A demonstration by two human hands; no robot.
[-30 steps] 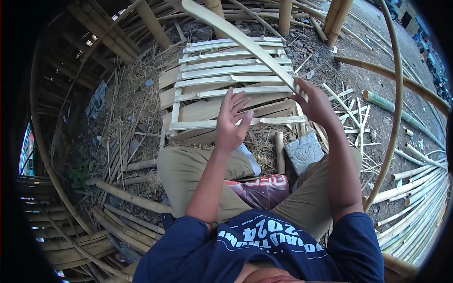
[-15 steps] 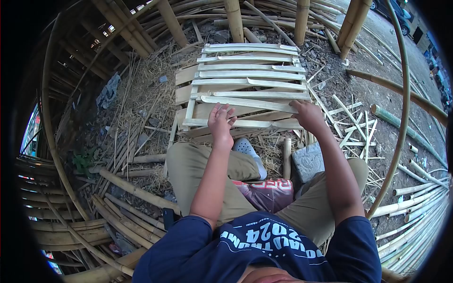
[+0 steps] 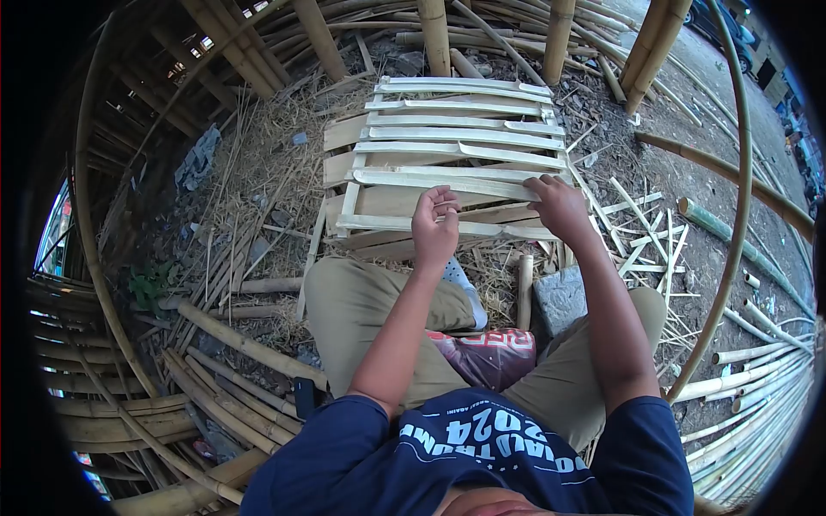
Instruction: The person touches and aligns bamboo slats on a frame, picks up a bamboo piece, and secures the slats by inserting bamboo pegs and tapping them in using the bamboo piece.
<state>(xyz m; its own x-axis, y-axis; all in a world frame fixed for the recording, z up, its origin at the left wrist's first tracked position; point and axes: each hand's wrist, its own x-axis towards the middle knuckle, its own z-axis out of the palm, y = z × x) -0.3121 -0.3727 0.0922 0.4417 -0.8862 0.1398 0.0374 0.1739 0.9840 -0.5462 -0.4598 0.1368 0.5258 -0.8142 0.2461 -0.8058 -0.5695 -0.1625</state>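
A slatted panel of pale split bamboo strips [image 3: 460,135] lies on the ground in front of me, its slats running left to right across side pieces. My right hand [image 3: 559,209] pinches the right end of a loose bamboo strip [image 3: 413,180], which lies against the slat near the front of the panel. Just below the middle of that strip is my left hand [image 3: 435,226], its fingers loosely bent and thumb apart, with nothing visible in it. The front slat [image 3: 379,223] runs behind my left hand. Wider flat boards [image 3: 342,169] show beneath the panel.
A grey stone block [image 3: 559,297] and a short upright bamboo piece [image 3: 525,291] stand between my legs. Thin offcuts [image 3: 654,236] litter the right side. Bamboo poles [image 3: 757,378] are piled at the right, and a dark phone-like object [image 3: 305,397] lies by my left thigh.
My left hand has moved right along the strip, away from its left end. That end has shifted slightly left and now lies closer to the neighbouring slat. My right hand keeps hold.
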